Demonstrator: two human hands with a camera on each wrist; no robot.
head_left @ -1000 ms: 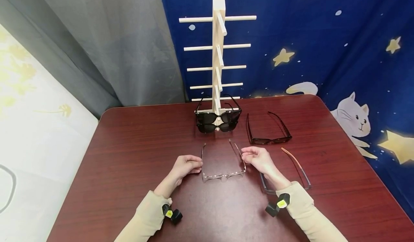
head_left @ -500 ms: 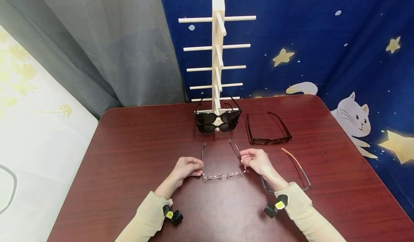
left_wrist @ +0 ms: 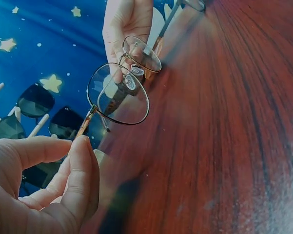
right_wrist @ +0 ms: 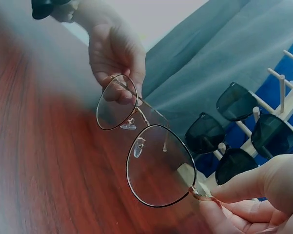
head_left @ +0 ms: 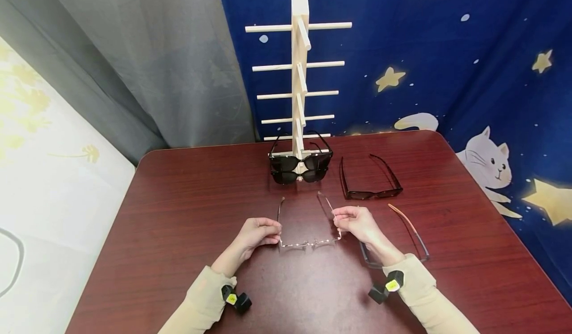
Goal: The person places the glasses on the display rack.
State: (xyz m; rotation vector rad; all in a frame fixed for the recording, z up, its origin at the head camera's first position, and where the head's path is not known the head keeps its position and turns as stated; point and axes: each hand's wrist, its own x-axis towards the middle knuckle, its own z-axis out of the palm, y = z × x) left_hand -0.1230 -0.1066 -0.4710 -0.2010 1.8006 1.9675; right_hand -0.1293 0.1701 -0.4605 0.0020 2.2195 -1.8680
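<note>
A pair of thin gold-rimmed eyeglasses with round clear lenses is held between both hands, its arms unfolded and pointing away toward the stand. My left hand pinches the left arm close to the hinge, thumb against fingertips. On the other side my right hand pinches the right arm. The left wrist view shows the near lens beyond the left fingertips. From the right wrist, the nose pads and both rims show above the tabletop.
Behind the glasses rises a wooden display stand with pegs; black sunglasses hang on its lowest levels. Dark sunglasses lie on the table at right. Blue-framed glasses with orange arm tips lie partly under the right forearm.
The right hand dips slightly toward the right arm of the eyeglasses, then shifts a little right with it. The front of the glasses tilts slightly; the left hand barely moves.
</note>
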